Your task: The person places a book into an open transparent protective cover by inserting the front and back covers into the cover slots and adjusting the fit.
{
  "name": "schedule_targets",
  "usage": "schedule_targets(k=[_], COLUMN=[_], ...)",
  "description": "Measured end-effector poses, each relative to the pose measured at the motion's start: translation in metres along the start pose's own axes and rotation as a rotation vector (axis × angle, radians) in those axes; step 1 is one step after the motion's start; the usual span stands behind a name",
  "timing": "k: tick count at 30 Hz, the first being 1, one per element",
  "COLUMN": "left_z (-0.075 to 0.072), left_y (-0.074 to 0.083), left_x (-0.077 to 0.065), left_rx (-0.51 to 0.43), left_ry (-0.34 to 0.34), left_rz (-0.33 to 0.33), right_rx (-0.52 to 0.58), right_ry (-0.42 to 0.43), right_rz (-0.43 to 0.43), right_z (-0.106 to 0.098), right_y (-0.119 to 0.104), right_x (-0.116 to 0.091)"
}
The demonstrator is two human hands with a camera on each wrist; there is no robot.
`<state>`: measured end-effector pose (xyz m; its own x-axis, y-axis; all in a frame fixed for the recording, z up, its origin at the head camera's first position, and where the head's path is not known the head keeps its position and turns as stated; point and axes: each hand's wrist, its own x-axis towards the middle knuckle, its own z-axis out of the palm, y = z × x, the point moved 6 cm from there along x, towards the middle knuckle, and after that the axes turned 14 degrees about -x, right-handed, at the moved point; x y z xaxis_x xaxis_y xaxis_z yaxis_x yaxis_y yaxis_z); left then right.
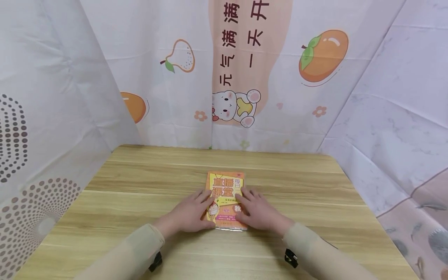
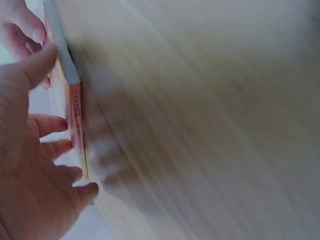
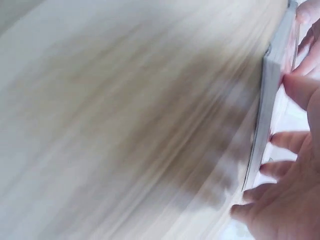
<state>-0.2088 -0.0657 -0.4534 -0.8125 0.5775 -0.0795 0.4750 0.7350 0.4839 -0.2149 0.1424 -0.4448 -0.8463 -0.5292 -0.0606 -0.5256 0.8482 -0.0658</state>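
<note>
A book (image 1: 225,199) with an orange and yellow cover lies flat on the wooden table (image 1: 147,179), cover up. My left hand (image 1: 189,213) is at its left side, fingertips at the orange spine (image 2: 76,112) and thumb at the near left corner. On the opposite side, my right hand (image 1: 258,210) has its fingertips along the page edge (image 3: 266,107) and its thumb on the cover near the right corner. Both hands have their fingers spread and loosely extended. In the left wrist view, the left hand (image 2: 45,165) appears palm side, with the other hand beyond the book.
Behind the table hangs a white curtain (image 1: 182,97) printed with fruit and a cartoon bear. Patterned cloths hang at the left (image 1: 63,116) and right (image 1: 392,116). Dark straps (image 1: 291,258) show at the wrists below the beige sleeves (image 1: 315,249).
</note>
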Motion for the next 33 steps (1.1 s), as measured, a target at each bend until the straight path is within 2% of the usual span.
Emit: schedule_targets(k=[4, 10, 21, 33], left_z=[0.004, 0.002, 0.0, -0.003], left_y=[0.0, 0.005, 0.006, 0.005], left_x=[-0.005, -0.007, 0.001, 0.004], left_rx=[0.052, 0.11, 0.139, 0.095], left_ry=[-0.083, -0.06, 0.002, -0.004], left_rz=[0.033, 0.105, 0.141, 0.122], right_rx=[-0.029, -0.087, -0.125, -0.091], right_ry=[-0.051, -0.101, -0.016, -0.043], right_rz=[-0.094, -0.172, -0.179, -0.174], right_z=[0.002, 0.005, 0.003, 0.004], right_y=[-0.003, -0.006, -0.003, 0.002], right_x=[-0.006, -0.011, -0.01, -0.006])
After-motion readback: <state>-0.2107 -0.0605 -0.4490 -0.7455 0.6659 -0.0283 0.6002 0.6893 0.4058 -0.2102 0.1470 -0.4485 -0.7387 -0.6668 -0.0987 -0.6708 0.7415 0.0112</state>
